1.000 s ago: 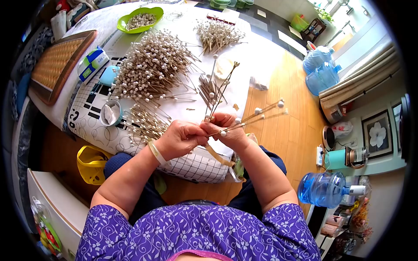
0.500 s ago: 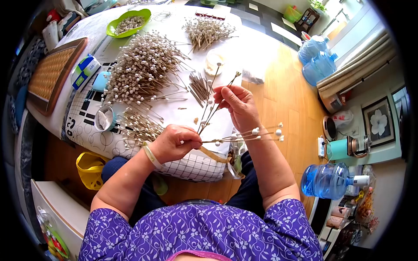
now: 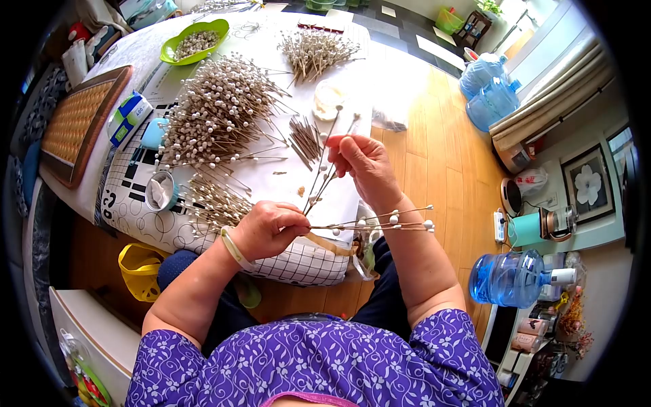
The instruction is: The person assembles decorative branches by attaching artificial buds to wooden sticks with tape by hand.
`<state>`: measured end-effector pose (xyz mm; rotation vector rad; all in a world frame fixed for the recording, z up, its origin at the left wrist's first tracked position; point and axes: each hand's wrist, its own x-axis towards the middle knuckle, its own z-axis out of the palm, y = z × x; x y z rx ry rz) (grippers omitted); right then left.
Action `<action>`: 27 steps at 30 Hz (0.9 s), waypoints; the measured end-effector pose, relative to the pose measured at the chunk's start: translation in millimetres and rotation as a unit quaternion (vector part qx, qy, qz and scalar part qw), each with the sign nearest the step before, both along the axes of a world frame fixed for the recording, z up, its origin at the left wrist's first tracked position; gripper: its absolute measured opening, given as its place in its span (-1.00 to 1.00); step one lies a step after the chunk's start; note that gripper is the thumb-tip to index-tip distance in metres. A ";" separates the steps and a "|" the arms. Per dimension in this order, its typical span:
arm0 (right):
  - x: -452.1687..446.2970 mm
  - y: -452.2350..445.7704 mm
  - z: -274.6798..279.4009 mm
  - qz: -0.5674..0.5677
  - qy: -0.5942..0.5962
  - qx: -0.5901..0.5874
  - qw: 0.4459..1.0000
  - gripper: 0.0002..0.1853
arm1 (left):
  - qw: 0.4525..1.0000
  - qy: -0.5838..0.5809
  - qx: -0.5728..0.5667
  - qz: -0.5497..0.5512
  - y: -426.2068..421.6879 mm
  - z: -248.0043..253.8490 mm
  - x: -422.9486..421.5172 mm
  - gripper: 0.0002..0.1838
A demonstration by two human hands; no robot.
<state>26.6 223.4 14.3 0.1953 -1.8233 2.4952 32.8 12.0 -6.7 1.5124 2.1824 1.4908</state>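
Note:
My left hand [image 3: 274,229] is closed, pinching the joined lower ends of several thin brown stems with white buds. Some of these budded stems [image 3: 393,220] stick out to the right, across my right forearm. Others, the upright stems [image 3: 317,184], rise away from me. My right hand [image 3: 364,166] is closed with thumb and fingertips on the upright stems; the exact contact is hidden by the fingers. Beyond my left hand lies a small bundle of pale-budded stems [image 3: 213,200]. Short bare brown sticks [image 3: 305,142] lie on the white table just past the stems.
A big heap of white-budded stems [image 3: 210,112] covers the table's middle, with another bunch [image 3: 317,54] farther back. Around them are a green bowl [image 3: 218,30] of buds, a small cup [image 3: 161,191], a round container [image 3: 329,95] and a tissue pack [image 3: 129,119]. Water bottles [image 3: 505,278] stand right.
My view has shifted slightly. The right-pointing stems have swung a little lower, and my right fingers stay at the upright stems. Both hands keep nearly the same pose.

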 end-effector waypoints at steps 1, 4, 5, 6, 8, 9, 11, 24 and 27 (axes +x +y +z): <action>0.2 1.5 3.2 0.021 -0.009 -0.020 1.000 -0.70 | 1.000 0.003 0.011 0.004 -0.1 1.0 -0.6 -0.95; -1.7 5.1 2.9 0.016 0.006 -0.022 1.000 -0.58 | 1.000 0.012 -0.007 0.003 -1.8 2.1 -3.5 -0.95; -0.6 4.2 5.0 0.016 -0.002 -0.065 0.998 -0.57 | 1.000 0.011 -0.006 0.004 -1.9 2.3 -2.8 -0.95; -1.0 3.9 3.4 0.024 0.007 -0.055 0.998 -0.48 | 1.000 0.013 0.002 0.010 -1.6 2.8 -2.3 -0.95; -0.3 2.3 -0.3 0.037 -0.008 -0.051 0.998 -0.51 | 1.000 0.016 0.010 0.017 -0.9 4.5 -3.9 -0.95; 0.2 0.5 -2.8 0.051 -0.024 -0.046 0.997 -0.53 | 1.000 0.015 0.013 0.022 -1.2 5.4 -4.7 -0.96; -0.7 -3.5 -10.9 0.055 -0.034 0.034 0.997 -0.78 | 0.999 0.011 0.016 0.031 -2.6 6.5 -5.2 -0.96; 5.1 -26.4 -9.0 0.045 -0.075 0.047 0.995 -0.77 | 0.996 0.013 0.054 0.065 -4.4 9.0 -7.4 -0.94; 2.3 -22.1 -13.5 0.051 -0.048 0.063 0.996 -0.75 | 0.997 0.008 0.059 0.058 -4.8 10.0 -7.0 -0.94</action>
